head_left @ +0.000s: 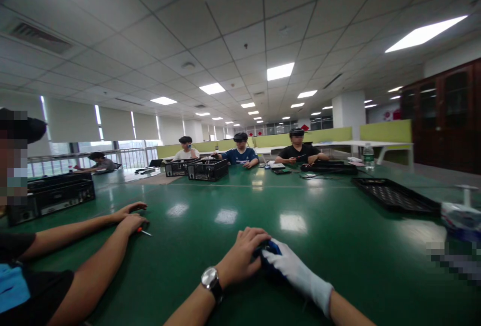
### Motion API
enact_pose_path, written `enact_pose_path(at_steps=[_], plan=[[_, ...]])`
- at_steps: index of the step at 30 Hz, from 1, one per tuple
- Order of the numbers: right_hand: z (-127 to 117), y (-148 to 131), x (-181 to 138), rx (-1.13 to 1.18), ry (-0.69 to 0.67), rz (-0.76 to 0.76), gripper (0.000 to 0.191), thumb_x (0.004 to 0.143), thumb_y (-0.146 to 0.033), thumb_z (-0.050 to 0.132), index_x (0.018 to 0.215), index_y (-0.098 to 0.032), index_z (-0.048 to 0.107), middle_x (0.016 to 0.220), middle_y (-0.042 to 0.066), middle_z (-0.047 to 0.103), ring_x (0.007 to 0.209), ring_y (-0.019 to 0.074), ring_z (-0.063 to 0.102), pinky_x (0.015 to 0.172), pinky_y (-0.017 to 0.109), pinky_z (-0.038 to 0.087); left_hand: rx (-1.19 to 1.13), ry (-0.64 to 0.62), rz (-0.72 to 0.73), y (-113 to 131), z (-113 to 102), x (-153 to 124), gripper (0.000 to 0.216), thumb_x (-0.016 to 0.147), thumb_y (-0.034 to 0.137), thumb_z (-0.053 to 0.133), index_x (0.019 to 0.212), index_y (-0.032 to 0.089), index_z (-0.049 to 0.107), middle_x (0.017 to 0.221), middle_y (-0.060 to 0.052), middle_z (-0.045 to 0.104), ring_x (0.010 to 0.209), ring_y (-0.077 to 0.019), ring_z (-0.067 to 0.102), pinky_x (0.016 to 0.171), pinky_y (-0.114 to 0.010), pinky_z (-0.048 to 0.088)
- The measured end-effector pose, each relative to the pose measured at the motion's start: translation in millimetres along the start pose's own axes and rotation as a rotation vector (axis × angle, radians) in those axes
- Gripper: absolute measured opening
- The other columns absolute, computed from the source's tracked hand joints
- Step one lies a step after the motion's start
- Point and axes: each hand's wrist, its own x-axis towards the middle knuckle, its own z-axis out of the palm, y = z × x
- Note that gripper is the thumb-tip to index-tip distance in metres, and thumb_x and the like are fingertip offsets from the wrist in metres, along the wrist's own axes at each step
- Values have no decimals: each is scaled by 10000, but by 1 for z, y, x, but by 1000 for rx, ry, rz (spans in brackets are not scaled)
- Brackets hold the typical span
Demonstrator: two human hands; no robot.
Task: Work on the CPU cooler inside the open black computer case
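My left hand (243,257), bare and with a watch (210,279) on its wrist, rests its bent fingers on the near left side of a small blue-and-black object (273,249). My right hand (295,268) wears a white glove and is closed around the same object from the right. Both hands cover much of it, so its kind cannot be made out. Hands and object are low over the green tabletop (225,246), near its front edge.
On the left a co-worker's hands (131,218) lie by an orange-handled screwdriver (144,232), near a black computer case (67,198). More cases (208,170) and several seated people are across the table. To the right are a black tray (394,195) and a bottle (369,156).
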Motion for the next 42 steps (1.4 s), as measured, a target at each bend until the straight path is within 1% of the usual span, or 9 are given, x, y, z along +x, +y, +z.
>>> enact_pose_path(at_steps=[8, 13, 19, 23, 26, 29, 33, 38, 42], plan=[[-1, 2, -2, 2, 22, -26, 451, 815, -433, 669, 1141, -121, 648, 1187, 152, 684, 1133, 332, 611, 1035, 477, 438, 8, 10, -17, 0, 1, -1, 559, 838, 122, 544, 1364, 296, 471, 1379, -60, 522, 1260, -250, 455, 1134, -507, 284], [-2, 2, -2, -6, 20, -24, 492, 831, -441, 673, 1203, -121, 627, 1221, 149, 671, 1159, 333, 597, 1049, 482, 430, 14, 25, -15, 2, 0, 0, 547, 846, 136, 551, 1365, 281, 462, 1375, -65, 530, 1249, -249, 468, 1099, -480, 317], [-1, -1, -3, 31, 13, -48, 535, 840, -496, 677, 1207, -112, 615, 1234, 164, 658, 1168, 337, 590, 1067, 484, 411, 39, 62, -10, 3, -1, 0, 557, 819, 98, 543, 1346, 269, 481, 1349, -63, 554, 1245, -240, 476, 1060, -433, 341], [-1, 0, -2, 67, 11, -52, 548, 855, -519, 680, 1227, -125, 603, 1273, 160, 638, 1215, 328, 567, 1092, 471, 392, 61, 83, 0, 4, -1, -1, 549, 825, 98, 548, 1345, 261, 490, 1338, -71, 561, 1250, -243, 472, 1048, -419, 354], [0, 2, -1, 95, 39, -5, 600, 835, -602, 679, 1201, -130, 615, 1248, 160, 648, 1196, 338, 574, 1080, 486, 399, 77, 112, -3, 2, -1, -1, 529, 841, 109, 551, 1345, 258, 494, 1355, -82, 545, 1273, -252, 453, 1053, -430, 353], [1, 4, 1, 163, 72, 79, 658, 819, -673, 661, 1191, -133, 613, 1218, 167, 655, 1132, 346, 600, 1018, 506, 446, 78, 132, 0, 1, -1, 0, 506, 858, 124, 563, 1339, 267, 498, 1370, -79, 529, 1281, -249, 440, 1060, -438, 349], [-1, 6, 2, 231, 73, 59, 600, 839, -638, 671, 1178, -146, 618, 1192, 143, 668, 1159, 330, 587, 1038, 483, 433, 79, 101, 14, 1, 0, 0, 490, 875, 150, 582, 1342, 277, 501, 1366, -74, 532, 1257, -249, 452, 1043, -442, 361], [-4, 14, 3, 185, 62, 49, 591, 868, -617, 649, 1213, -139, 602, 1220, 141, 664, 1158, 326, 598, 1030, 465, 443, 81, 78, 18, 0, 0, 0, 490, 877, 175, 616, 1342, 282, 506, 1342, -69, 547, 1224, -248, 468, 1025, -431, 377], [-3, 12, 3, 163, 63, 77, 610, 874, -613, 641, 1257, -141, 585, 1248, 148, 655, 1199, 334, 580, 1039, 476, 436, 65, 76, 17, -4, 0, -1, 537, 853, 165, 648, 1353, 293, 501, 1354, -65, 535, 1235, -252, 455, 1040, -440, 365]])
